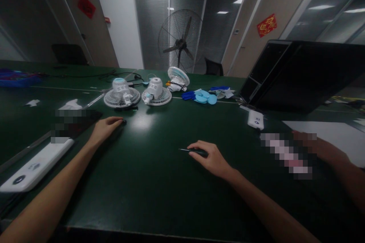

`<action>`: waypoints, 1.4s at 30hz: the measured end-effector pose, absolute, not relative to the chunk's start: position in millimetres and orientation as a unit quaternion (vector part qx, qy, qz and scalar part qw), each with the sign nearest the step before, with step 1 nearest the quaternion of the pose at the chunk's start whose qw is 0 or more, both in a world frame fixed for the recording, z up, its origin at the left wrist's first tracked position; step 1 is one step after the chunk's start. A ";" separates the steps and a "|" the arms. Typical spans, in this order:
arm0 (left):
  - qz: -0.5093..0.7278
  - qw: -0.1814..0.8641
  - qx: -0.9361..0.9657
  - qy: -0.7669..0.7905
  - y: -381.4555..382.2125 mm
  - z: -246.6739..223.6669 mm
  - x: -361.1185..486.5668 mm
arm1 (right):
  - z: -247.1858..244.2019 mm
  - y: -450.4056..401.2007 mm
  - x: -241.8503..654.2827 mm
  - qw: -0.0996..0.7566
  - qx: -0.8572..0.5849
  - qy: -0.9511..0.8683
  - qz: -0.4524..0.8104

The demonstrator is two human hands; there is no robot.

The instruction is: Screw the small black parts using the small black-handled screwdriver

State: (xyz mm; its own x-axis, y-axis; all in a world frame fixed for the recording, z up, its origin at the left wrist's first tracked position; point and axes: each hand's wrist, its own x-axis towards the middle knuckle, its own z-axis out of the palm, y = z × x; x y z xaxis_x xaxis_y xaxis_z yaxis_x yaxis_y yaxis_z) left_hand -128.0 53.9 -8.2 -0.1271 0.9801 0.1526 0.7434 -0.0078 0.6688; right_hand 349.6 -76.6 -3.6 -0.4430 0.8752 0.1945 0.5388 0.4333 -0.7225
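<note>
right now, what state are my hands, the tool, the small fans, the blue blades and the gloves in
left hand, pinching a small dark piece
right hand, gripping the screwdriver
screwdriver, tip pointing left
left and middle small fans, face down
right small fan, tilted
light blue blades, lying loose
blue gloves, crumpled

left hand point(105, 127) pinched, right hand point(210, 156) curled inward, both forearms point(67, 172) reaching forward

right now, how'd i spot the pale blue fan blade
Find the large black case on the green table. Left of it, beyond the right hand, lies the fan blade. Its rounded, pale blue petals set it apart from the darker glove beside it.
</note>
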 end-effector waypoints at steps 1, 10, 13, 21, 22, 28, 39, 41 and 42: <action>0.319 0.180 0.641 0.675 53.7 -8.4 -127.1 | -3.9 -76.4 349.7 0.286 -0.444 -0.797 0.294; 0.244 0.252 0.807 0.475 15.0 1.2 -40.4 | -3.4 -76.4 349.8 0.286 -0.436 -0.802 0.291; 0.211 0.291 0.845 0.397 -11.4 1.8 10.6 | -1.5 -77.6 349.9 0.276 -0.435 -0.809 0.284; 0.235 0.338 0.846 0.339 -41.7 -7.1 67.1 | -0.9 -78.9 350.7 0.275 -0.419 -0.823 0.268; 0.237 0.337 0.846 0.340 -41.8 -8.7 67.0 | -1.4 -78.8 350.4 0.273 -0.420 -0.824 0.266; 0.233 0.335 0.850 0.333 -42.9 -13.1 65.6 | -3.0 -78.7 348.3 0.259 -0.413 -0.827 0.279; 0.227 0.319 0.862 0.323 -43.6 -10.9 66.4 | -2.0 -80.4 335.5 0.285 -0.409 -0.822 0.276; 0.227 0.310 0.866 0.321 -43.5 -10.8 67.3 | -1.5 -81.5 329.4 0.291 -0.401 -0.823 0.278; 0.228 0.305 0.867 0.322 -43.5 -10.5 67.9 | -1.4 -81.7 327.6 0.286 -0.396 -0.827 0.277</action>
State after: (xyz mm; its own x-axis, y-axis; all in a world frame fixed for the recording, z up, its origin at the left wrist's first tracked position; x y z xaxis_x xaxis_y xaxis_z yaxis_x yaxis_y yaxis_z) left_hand 67.9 -43.5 -10.5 0.6893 0.6966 0.1991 0.4185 -0.6071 0.6755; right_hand 327.6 -81.7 -1.4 -0.5225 0.8138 0.2546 0.4966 0.5331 -0.6850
